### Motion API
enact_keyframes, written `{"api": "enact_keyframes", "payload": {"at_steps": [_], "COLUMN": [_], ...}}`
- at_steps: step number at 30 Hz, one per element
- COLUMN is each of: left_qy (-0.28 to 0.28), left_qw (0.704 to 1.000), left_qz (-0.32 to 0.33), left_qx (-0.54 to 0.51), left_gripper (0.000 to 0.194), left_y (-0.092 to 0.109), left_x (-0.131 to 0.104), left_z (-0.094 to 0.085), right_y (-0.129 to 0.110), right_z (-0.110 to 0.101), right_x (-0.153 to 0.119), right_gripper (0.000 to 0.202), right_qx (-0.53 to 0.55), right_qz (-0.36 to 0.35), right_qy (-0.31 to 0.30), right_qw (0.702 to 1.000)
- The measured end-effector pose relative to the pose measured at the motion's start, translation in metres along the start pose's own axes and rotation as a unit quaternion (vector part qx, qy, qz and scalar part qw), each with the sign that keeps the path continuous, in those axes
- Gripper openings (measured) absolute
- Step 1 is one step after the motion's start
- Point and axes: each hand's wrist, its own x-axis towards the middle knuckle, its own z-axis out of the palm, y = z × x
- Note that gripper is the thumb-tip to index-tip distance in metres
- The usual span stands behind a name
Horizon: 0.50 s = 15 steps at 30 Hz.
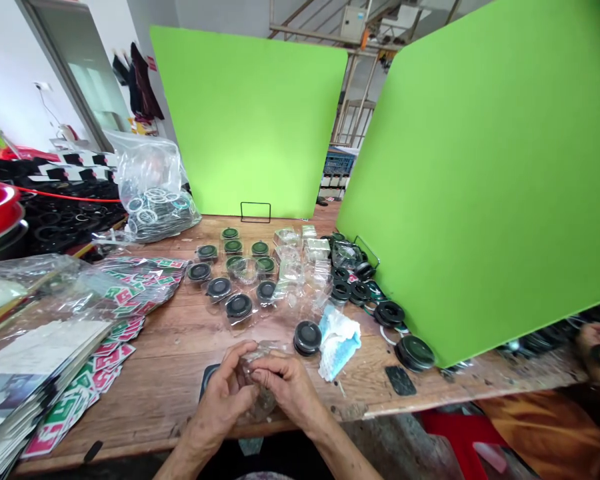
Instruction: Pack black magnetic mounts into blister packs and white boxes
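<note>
Near the table's front edge, my left hand [229, 391] and my right hand [286, 383] meet around a clear plastic package [266, 399]. Fingers of both hands are closed on it, partly hiding it. A dark flat piece [207, 379] shows beside my left hand. Just beyond my right hand lies a round black disc-shaped part [307, 337], touching a crumpled blue and white cloth [340, 339]. Farther back, several black round parts in clear packages [239, 306] stand in loose rows. Clear empty-looking plastic packages [291, 270] are heaped to their right.
Green partitions [250, 120] rise at the back and right [500, 173]. Printed cards [95, 373] and a stack of papers [35, 373] lie at left, below a bag of rings [155, 193]. Black rings [389, 313] line the right partition. Another person's hand [597, 343] holds a black ring at far right.
</note>
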Motion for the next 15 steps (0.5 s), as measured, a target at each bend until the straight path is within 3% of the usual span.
{"api": "enact_keyframes", "payload": {"at_steps": [4, 11, 15], "left_qy": [0.003, 0.019, 0.045], "left_qw": [1.0, 0.997, 0.995], "left_qz": [-0.029, -0.067, -0.085], "left_qx": [0.001, 0.013, 0.019], "left_gripper": [0.051, 0.051, 0.045], "left_y": [0.017, 0.027, 0.02], "left_x": [-0.009, -0.008, -0.001], "left_z": [0.004, 0.005, -0.016], "right_y": [-0.008, -0.003, -0.018], "right_z": [0.005, 0.016, 0.006], "right_x": [-0.009, -0.009, -0.01], "right_gripper": [0.022, 0.019, 0.022], "right_qx": [-0.159, -0.103, -0.018], "right_qz": [-0.084, -0.057, -0.017], "right_qy": [-0.017, 0.048, 0.116], "right_qw": [0.983, 0.992, 0.993]}}
